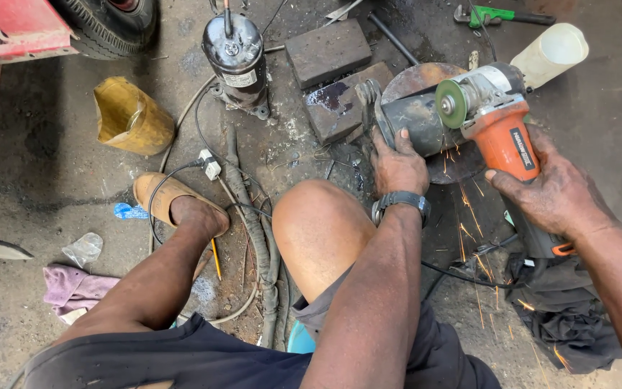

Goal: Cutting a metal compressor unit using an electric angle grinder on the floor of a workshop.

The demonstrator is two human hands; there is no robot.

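My right hand [552, 191] grips an orange angle grinder [502, 137] with a green disc [453, 104]. The disc presses against a dark metal cylinder [419, 122], and sparks fly down toward me. My left hand [397, 164], with a black watch on the wrist, holds the cylinder steady on a rusty round plate [426, 75]. A metal flange [367, 101] sticks out at the cylinder's left end.
Two dark bricks [329, 50] lie behind the work. A black compressor [235, 57] stands at the back, a yellow cut container [129, 119] to the left, a white jug [550, 52] to the right. Hoses and cables [257, 223] run between my legs. A black cloth [563, 310] lies right.
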